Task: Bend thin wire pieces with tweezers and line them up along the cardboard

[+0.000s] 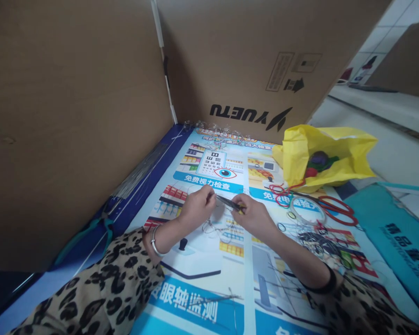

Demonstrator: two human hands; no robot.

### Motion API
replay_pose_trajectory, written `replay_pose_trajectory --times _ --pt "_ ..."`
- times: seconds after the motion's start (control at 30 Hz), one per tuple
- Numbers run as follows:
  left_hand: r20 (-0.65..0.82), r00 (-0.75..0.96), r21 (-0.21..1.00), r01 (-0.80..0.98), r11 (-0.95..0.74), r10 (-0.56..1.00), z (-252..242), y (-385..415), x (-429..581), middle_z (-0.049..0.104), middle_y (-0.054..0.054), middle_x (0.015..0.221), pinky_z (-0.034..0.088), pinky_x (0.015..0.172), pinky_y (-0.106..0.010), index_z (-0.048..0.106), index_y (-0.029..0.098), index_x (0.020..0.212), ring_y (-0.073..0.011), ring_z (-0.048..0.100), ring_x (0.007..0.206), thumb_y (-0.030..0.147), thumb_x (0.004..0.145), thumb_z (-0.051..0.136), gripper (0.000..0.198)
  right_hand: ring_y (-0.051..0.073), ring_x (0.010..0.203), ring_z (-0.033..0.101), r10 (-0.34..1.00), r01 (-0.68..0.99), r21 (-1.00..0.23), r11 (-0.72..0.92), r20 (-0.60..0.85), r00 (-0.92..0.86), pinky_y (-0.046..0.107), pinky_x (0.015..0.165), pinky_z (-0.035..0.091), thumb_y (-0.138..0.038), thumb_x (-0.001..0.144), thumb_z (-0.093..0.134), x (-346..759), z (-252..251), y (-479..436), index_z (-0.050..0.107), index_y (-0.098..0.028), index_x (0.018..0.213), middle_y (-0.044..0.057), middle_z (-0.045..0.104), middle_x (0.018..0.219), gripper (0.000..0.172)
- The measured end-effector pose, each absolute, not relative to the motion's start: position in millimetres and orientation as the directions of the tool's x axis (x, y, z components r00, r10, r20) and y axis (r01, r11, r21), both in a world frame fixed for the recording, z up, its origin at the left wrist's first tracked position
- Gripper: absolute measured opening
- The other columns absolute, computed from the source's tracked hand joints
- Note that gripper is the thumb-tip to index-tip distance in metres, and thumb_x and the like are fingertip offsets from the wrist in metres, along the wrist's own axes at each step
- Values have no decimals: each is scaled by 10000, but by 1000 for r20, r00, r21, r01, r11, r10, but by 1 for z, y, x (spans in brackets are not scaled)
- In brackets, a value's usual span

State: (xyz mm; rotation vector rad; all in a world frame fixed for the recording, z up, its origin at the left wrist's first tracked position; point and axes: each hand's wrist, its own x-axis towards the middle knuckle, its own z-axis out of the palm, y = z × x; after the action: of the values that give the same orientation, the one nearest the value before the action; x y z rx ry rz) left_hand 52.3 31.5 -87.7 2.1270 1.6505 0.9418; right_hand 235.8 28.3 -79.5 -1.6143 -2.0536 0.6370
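Observation:
In the middle of the head view my left hand (199, 204) is closed in a pinch on what looks like thin wire (211, 229), its end hidden by the fingers. Thin wire loops show just below, between the two hands. My right hand (254, 216) grips narrow-nosed pliers (229, 203) with a bit of yellow handle showing. Their dark tip points left and reaches the fingertips of my left hand. Both hands are just above a printed poster (195, 258) that covers the work surface.
Tall cardboard panels (91, 93) stand at the left and back. Green-handled pliers (106, 225) and a bundle of straight wires (139, 172) lie left. On the right are a yellow bag (296, 158), red cord rings (338, 211), dark coiled wire (317, 244) and a teal packet (394, 232).

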Motion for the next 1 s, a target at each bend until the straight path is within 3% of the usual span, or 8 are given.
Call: replay_pose_trajectory --times 0.17,0.4,1.0 --pt "332 175 610 710 -353 927 -87 29 52 524 44 634 345 560 -195 509 194 781 -93 481 593 211 805 427 88 136 648 573 972 744 -631 221 84 -217 240 569 395 -232 670 517 238 -81 30 540 -255 840 -30 640 751 173" --pt "388 299 542 690 -479 871 -85 26 55 543 15 693 354 594 -205 519 172 711 -96 485 654 181 799 447 114 114 589 539 974 669 -716 200 71 -214 227 544 395 -242 662 514 239 -80 31 529 -253 824 -56 602 687 163" --pt "392 398 476 684 -553 829 -84 26 57 586 -12 764 418 667 -224 601 179 791 -117 542 744 168 792 474 128 113 610 528 963 624 -740 253 133 -233 221 550 393 -240 656 518 241 -85 32 548 -232 823 -40 605 718 170"
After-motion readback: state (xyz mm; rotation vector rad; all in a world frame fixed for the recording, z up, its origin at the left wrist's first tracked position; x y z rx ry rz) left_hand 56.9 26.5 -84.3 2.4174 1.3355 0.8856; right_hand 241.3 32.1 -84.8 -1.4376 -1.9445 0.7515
